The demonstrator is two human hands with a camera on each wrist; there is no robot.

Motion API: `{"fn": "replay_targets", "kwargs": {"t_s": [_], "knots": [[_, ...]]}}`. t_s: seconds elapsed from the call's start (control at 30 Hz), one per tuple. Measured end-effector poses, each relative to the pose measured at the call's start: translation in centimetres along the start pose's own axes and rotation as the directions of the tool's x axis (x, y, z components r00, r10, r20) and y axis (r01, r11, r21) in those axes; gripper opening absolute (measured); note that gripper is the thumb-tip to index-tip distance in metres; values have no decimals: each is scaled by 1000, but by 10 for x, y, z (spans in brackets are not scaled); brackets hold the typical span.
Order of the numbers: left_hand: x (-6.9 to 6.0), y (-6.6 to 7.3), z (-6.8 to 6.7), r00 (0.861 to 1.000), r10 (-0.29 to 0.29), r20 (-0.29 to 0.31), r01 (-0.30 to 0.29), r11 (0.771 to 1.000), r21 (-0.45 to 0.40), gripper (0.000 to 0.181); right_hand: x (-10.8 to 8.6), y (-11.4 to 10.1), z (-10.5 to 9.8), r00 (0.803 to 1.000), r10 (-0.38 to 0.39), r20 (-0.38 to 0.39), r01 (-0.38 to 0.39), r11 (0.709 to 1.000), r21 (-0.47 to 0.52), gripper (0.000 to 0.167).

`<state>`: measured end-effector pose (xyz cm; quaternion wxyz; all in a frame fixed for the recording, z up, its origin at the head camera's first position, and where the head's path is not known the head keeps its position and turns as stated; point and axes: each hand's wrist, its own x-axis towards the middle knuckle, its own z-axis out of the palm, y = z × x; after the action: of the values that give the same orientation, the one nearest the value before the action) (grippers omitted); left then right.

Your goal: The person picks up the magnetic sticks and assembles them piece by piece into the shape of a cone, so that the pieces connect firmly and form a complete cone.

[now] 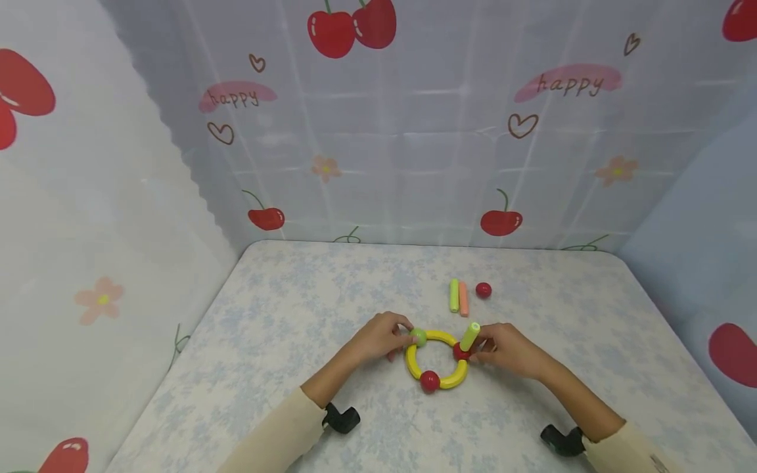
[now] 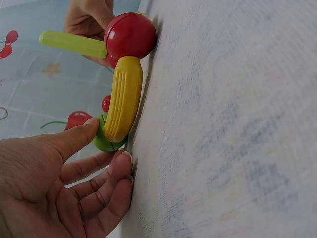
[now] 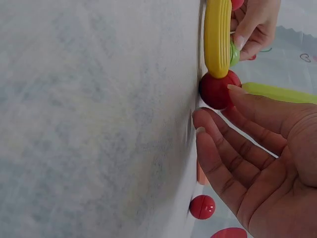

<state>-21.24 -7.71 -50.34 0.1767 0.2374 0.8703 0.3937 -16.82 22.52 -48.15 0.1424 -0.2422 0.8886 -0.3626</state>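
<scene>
A ring of curved yellow pieces (image 1: 439, 336) joined by balls lies on the table. The left hand (image 1: 381, 336) pinches its green ball (image 1: 418, 337) between thumb and fingers at the ring's upper left. At the right side the right hand (image 1: 513, 350) holds a red ball (image 3: 216, 90), thumb on it and fingers curled beneath. From that ball a light green stick (image 1: 470, 336) stands up, slightly tilted. Another red ball (image 1: 430, 381) sits at the ring's near edge, touched by neither hand. The left wrist view shows a yellow piece (image 2: 124, 99) running between the green ball and a red one (image 2: 130, 35).
Behind the ring, a light green stick (image 1: 454, 295) and an orange stick (image 1: 464, 299) lie side by side, with a loose red ball (image 1: 483, 290) to their right. A patterned curtain hangs along the far edge of the table (image 1: 307, 282).
</scene>
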Motion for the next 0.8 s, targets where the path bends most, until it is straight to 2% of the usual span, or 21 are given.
{"fn": "replay_targets", "kwargs": {"t_s": [0.3, 0.47, 0.67, 0.8], "knots": [[19, 4, 5, 998, 16, -56, -12, 997, 80, 31, -13, -4, 2, 999, -34, 39, 32, 999, 39, 22], [25, 4, 6, 997, 23, -70, -14, 992, 126, 28, -13, -8, 5, 997, -47, 65, 44, 998, 48, 22], [27, 5, 8, 997, 22, -77, -12, 992, 123, 30, -13, -9, 2, 993, -76, 89, 76, 997, 3, 22], [20, 7, 6, 999, 15, -51, -12, 999, 49, 30, -9, -9, -7, 997, -54, 48, 55, 998, -27, 24]]}}
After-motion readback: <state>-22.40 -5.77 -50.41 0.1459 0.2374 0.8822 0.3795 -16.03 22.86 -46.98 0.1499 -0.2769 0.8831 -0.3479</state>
